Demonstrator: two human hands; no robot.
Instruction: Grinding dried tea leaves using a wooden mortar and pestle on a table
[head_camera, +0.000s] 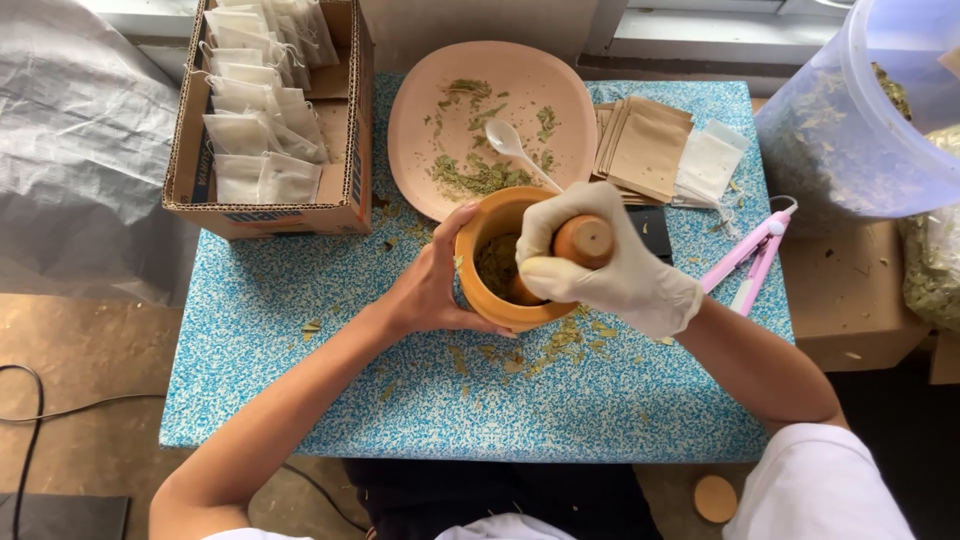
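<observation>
At the middle of the blue speckled worktop (300, 330) stands a wooden mortar (487, 232), orange-brown and round, with a heap of crushed green-brown dried leaves (497, 264) in its bowl. The left hand (432, 282), bare, cups the mortar's left wall, its fingers (480, 325) wrapped under and around the side and the thumb lying along the rim. The right hand (600, 262) wears a pale glove, and its fingers (560, 215) are clenched around a wooden pestle (585, 240), whose rounded top shows between them while its lower end goes down into the mortar. Loose leaf flakes (560, 345) lie scattered on the worktop just in front of and beside the mortar. Just behind the mortar sits a pink plate (420, 120) with more dried leaves strewn on it and a white spoon (512, 143) lying across it, handle toward the mortar. To the left of the plate stands an open cardboard box (270, 212) packed with white filter sachets (255, 135). To the right of the plate lies a fanned stack of brown paper pouches (645, 145) with a few white sachets (710, 160) beside them. A pink handheld tool (750, 258) lies near the worktop's right edge, and a large clear plastic tub (850, 130) holding dried leaves stands beyond it.
</observation>
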